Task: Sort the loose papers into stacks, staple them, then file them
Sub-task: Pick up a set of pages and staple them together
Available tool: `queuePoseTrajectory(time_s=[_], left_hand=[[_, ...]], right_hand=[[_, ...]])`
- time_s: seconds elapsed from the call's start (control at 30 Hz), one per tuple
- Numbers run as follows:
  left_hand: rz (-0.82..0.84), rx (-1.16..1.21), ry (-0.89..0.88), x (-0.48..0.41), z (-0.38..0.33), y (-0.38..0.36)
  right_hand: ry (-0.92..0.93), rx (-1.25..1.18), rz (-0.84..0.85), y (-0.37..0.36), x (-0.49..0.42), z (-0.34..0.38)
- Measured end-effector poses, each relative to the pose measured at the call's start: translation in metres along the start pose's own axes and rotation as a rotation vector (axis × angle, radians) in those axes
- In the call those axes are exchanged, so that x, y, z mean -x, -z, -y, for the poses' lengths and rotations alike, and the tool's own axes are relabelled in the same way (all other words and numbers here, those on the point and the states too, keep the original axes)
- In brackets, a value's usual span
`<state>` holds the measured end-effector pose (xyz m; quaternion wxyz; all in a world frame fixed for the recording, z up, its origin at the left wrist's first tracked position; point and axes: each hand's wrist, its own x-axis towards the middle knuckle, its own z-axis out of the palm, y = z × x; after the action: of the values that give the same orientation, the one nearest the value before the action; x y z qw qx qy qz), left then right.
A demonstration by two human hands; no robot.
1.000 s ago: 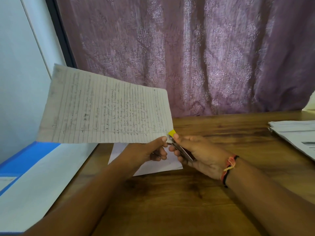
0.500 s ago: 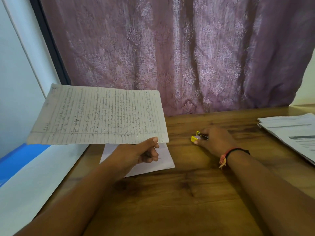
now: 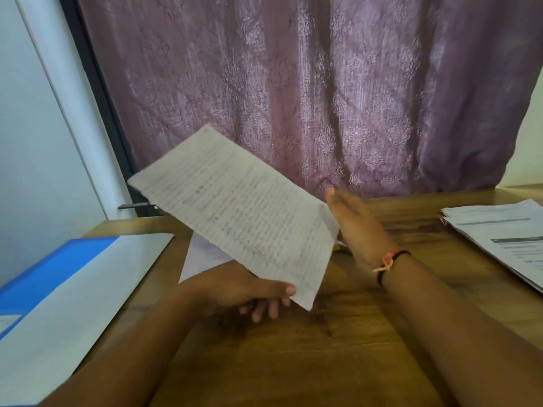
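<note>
Off-white sheets [image 3: 235, 212], pinched by the left hand [image 3: 235, 289], slant up-left; the right hand [image 3: 358, 227], fingers straight together, flanks their right edge.

Bare wood is left along the near edge of the table [image 3: 293, 371] and beside the stack of printed papers [image 3: 505, 239] at the right edge. The left edge is taken by a blue folder [image 3: 53, 274]. The middle is overhung by a tilted handwritten sheet [image 3: 241, 212]; the far edge is closed by a curtain [image 3: 323, 98].
</note>
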<state>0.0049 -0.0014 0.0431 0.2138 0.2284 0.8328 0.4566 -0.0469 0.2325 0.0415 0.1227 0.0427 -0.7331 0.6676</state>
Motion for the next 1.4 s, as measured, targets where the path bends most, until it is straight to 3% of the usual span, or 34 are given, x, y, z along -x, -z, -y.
queuePoseTrajectory(time_s=[0.1,0.17,0.27,0.37,0.47,0.57,0.63,0.73,0.87,0.97,1.2,1.4], left_hand=[[0.080,-0.075,0.049,0.009,-0.013,-0.003],[0.095,-0.119,0.063,0.018,-0.020,-0.002],[0.015,-0.091,0.025,0.030,-0.025,0.004],[-0.198,0.265,0.067,0.042,-0.021,0.012],[-0.291,0.684,0.041,0.050,-0.007,0.024],[-0.411,0.788,0.093,0.049,0.011,0.036],[-0.502,0.707,0.191,0.044,0.021,0.045],[-0.608,0.260,0.352,0.035,0.039,0.056],[-0.772,-0.156,0.411,0.026,0.056,0.055],[-0.819,-0.341,0.432,0.023,0.069,0.051],[-0.931,-0.484,0.468,0.019,0.084,0.046],[-0.905,-0.510,0.477,0.015,0.088,0.050]], right_hand=[[0.007,0.030,0.064,0.013,0.003,0.005],[-0.015,0.040,0.193,0.024,0.009,0.006],[-0.056,0.032,0.358,0.033,0.016,0.005],[-0.125,-0.005,0.385,0.027,0.020,0.005],[-0.187,-0.039,0.446,0.016,0.025,0.002],[-0.208,-0.014,0.490,0.004,0.030,-0.001],[-0.235,-0.012,0.508,-0.005,0.034,-0.004],[-0.262,0.073,0.539,-0.017,0.035,-0.011],[-0.206,0.279,0.448,-0.030,0.037,-0.016],[-0.125,0.355,0.383,-0.041,0.041,-0.017],[0.051,0.643,0.353,-0.054,0.047,-0.015],[0.097,0.838,0.337,-0.055,0.048,-0.014]])
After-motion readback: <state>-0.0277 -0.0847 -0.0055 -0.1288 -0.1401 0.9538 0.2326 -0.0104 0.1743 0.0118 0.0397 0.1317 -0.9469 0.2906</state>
